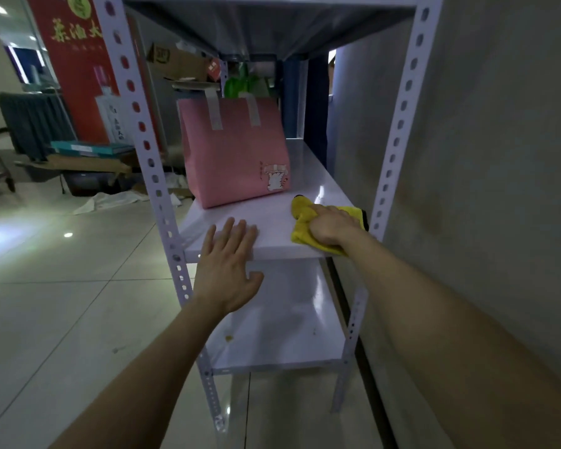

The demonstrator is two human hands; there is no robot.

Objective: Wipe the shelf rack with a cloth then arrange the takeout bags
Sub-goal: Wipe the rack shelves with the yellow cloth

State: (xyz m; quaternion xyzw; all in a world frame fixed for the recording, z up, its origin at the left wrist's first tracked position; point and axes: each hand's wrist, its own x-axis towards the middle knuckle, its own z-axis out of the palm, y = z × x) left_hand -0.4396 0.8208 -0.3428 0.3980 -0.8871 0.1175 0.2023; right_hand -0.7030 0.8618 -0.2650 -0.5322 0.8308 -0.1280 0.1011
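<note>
Yellow cloth (pixel 302 222) half hidden under right hand (pixel 329 226); pink bag (pixel 234 157) print unreadable

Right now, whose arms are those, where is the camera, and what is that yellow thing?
There is no machine here, just a person. The camera sits on their head and looks down, so you see their two arms reaching out. In front of them stands a white shelf rack. The right hand grips a yellow cloth on the middle shelf, near its front right corner. The left hand lies flat, fingers straight, on that shelf's front edge. Further back on the same shelf stands a pink takeout bag with a small cartoon cat on it. The lower shelf has a few small stains.
</note>
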